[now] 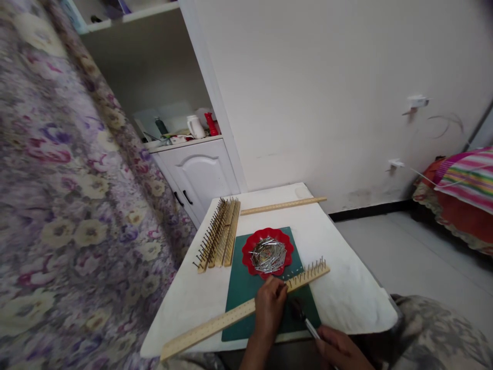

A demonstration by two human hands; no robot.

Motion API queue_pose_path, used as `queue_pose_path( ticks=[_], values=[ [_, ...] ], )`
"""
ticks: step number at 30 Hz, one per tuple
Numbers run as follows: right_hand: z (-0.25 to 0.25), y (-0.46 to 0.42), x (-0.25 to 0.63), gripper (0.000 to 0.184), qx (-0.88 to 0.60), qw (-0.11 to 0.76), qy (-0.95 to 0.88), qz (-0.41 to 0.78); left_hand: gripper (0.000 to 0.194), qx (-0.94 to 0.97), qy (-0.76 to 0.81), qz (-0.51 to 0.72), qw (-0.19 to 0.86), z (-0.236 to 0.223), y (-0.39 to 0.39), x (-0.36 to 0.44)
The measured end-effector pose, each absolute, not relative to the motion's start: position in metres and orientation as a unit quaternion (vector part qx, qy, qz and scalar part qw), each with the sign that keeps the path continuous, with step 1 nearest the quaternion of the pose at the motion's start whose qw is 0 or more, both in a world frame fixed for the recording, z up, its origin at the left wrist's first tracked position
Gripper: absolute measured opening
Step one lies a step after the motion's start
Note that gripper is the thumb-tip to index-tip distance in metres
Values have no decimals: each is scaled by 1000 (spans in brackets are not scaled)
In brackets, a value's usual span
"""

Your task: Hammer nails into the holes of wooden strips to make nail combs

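My left hand [270,303] rests over a long wooden strip [208,331] that lies slantwise across a green cutting mat [242,272]. Its thumb and fingers are pinched together on the strip, at the near end of a row of upright nails [308,272]; what is between them is too small to see. The strip left of the hand shows rows of small holes. My right hand [341,347] grips the metal handle of a hammer [311,327], whose dark head is low over the mat, right of my left hand. A red scalloped bowl [248,259] holds many loose nails [269,254].
Several nail-studded wooden strips [219,234] lie side by side at the table's left. Another strip [283,205] lies along the far edge of the white table [346,288]. A floral curtain [88,205] hangs at left, beside a white cabinet [204,172].
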State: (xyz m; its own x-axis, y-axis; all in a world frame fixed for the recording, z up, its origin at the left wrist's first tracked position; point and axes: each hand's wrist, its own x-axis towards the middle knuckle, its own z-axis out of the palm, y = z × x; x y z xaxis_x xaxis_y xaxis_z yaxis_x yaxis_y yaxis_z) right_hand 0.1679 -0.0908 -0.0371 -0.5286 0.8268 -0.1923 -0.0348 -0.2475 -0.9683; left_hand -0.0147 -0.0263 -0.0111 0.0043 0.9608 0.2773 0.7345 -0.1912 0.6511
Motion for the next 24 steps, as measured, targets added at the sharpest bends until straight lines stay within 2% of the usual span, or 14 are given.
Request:
queue_pose_path(
  ticks=[8, 24],
  values=[
    [19, -76, 157, 30, -369, 358, -493, 702, 16, 686, 619, 348, 163, -16, -25, -16],
    [25, -68, 141, 29, -407, 328, -521, 674, 16, 687, 627, 324, 174, -14, -27, -16]
  ],
)
